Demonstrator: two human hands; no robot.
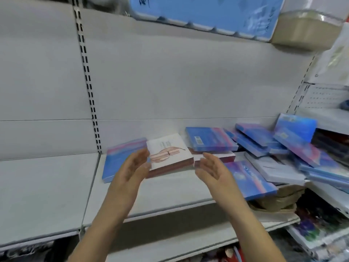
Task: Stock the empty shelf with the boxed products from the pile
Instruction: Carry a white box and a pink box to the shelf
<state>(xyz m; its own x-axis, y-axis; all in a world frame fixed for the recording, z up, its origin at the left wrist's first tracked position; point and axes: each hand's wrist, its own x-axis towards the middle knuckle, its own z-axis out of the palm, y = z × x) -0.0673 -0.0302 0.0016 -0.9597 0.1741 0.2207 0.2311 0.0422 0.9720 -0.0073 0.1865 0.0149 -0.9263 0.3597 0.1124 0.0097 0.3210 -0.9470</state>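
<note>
- Far left: bare grey shelf (47, 188), nothing stocked there.
- Blue box (122, 159) lying flat near the slotted upright (88, 87), partly hidden by left hand.
- Left hand (132, 167) open, fingers spread, beside left edge of white box (170, 152); contact unclear, blurred.
- White box flat between both palms, on shelf or just above it; cannot tell which.
- Right hand (211, 167) open, palm inward, at box's right edge, gripping nothing.
- Right: loose pile of blue boxes (264, 140), tilted and overlapping.
- Step judged: placing or squaring the white box.
- Next likely calls for reach right, one box from pile, flat beside the white.
</note>
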